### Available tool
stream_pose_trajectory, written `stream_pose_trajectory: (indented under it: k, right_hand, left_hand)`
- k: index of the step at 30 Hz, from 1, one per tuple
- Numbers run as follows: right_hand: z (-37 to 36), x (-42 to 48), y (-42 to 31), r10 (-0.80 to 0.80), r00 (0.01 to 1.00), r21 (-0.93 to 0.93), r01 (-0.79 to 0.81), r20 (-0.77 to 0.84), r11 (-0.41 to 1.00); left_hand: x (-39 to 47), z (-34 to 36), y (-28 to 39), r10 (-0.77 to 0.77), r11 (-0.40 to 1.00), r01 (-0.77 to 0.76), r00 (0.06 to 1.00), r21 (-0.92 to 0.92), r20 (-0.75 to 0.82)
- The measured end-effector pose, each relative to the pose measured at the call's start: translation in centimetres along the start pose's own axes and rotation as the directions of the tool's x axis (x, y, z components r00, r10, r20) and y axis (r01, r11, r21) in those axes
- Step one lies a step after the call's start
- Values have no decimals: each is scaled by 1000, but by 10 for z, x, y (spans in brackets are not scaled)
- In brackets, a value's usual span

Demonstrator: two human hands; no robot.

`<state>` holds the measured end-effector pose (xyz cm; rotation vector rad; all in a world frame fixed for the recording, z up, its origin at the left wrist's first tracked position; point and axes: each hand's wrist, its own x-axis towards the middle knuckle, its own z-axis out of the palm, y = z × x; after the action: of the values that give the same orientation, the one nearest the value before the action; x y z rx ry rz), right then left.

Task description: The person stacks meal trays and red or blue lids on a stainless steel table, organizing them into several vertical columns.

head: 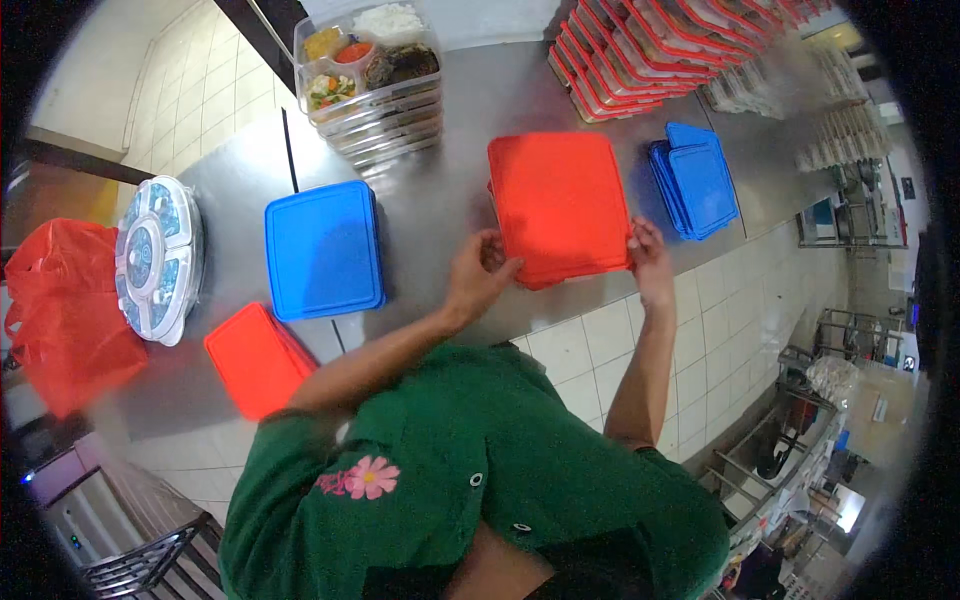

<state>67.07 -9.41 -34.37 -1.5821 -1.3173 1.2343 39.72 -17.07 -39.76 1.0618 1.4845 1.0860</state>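
A pile topped by a square red plastic lid (561,201) lies before me on the steel table. My left hand (484,271) touches its near left corner, thumb on the edge. At the right edge, the fingers of my right hand (651,259) rest against the lid's side. Whether either hand grips it cannot be told. Left of it lies a stack of blue plastic lids (324,251), with more red lids (259,360) by my left forearm. Smaller-looking blue lids (701,184) lie to the right. Behind stand stacked clear compartment trays (371,75) with rice, vegetables and other food.
Red-rimmed filled containers (637,60) are stacked at the back right, with clear containers (840,135) beyond. A round compartment tray (154,259) and a red plastic bag (67,315) stand at the left. The steel table (480,90) ends just in front of my body.
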Motion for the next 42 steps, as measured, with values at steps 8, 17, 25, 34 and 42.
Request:
stream_pose_trajectory:
  k: [8,17,25,34,42]
  right_hand:
    - [37,-11,114,256,942,387,-158,-216,909]
    - [65,-12,124,459,888,718,-307,-20,625]
    - [49,3,125,391,918,548,-362,68,754]
    - [53,2,80,-489,697,-447,263,-524,855]
    - [254,-91,-53,-610,780,74,606,142,792]
  left_hand:
    - [6,19,-64,90,961,-116,990,252,110]
    - [-16,-1,-79,302,915,-360,909,179,287]
    - [-134,-137,-52,232,952,-165,939,259,-255]
    - [-305,-359,-220,-34,392,918,85,65,-996]
    - [-334,-386,-239,-106,923,372,7,-96,-994]
